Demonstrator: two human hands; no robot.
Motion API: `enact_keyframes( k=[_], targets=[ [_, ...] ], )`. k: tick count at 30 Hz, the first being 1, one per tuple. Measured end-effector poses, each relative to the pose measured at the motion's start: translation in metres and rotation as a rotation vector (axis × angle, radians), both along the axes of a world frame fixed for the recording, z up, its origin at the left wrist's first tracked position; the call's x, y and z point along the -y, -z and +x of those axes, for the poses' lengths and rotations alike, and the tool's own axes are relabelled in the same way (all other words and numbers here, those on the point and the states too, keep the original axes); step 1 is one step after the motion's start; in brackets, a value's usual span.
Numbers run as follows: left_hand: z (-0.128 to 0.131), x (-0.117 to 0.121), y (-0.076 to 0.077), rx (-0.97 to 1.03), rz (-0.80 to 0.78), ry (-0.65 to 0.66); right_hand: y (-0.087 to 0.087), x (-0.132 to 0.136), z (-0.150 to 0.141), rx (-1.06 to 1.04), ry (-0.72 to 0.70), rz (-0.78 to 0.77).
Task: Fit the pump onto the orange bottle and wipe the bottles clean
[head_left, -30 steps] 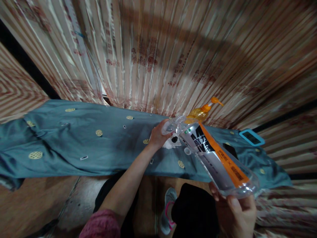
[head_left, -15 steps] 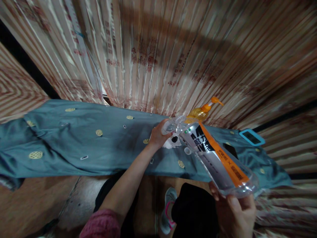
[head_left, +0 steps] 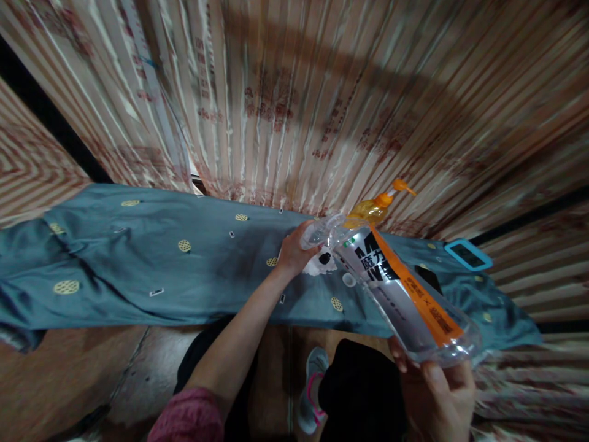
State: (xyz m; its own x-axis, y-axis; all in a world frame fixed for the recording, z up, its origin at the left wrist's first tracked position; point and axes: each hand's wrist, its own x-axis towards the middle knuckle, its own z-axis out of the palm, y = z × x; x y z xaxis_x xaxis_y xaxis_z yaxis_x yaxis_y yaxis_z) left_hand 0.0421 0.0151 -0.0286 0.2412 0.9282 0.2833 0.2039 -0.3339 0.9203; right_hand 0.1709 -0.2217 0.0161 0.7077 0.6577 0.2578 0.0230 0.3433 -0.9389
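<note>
"What does your left hand [head_left: 294,254] hold?"

"It is closed around a small clear vessel [head_left: 315,236], which is at the neck of the large bottle [head_left: 396,291]."

"And where is this bottle?"

"It is tilted, at four o'clock from there. Between four and five, my right hand [head_left: 442,390], half curled, grips its base."

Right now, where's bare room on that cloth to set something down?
Widest free patch: the cloth left of the left hand, between the printed sheeting behind and the cloth's front edge; its far-left end is rumpled. Crowded: the right part, with the labelled bottle held over it, orange-pump bottle, white paper and blue-framed device.
</note>
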Motion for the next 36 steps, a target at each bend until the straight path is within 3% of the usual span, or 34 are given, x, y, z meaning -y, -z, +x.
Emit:
enact_keyframes(
  k=[36],
  targets=[
    [-0.001,0.0008,-0.0012,-0.003,-0.002,0.005,-0.0006,0.0006,-0.0012,0.006,-0.011,-0.011]
  ],
)
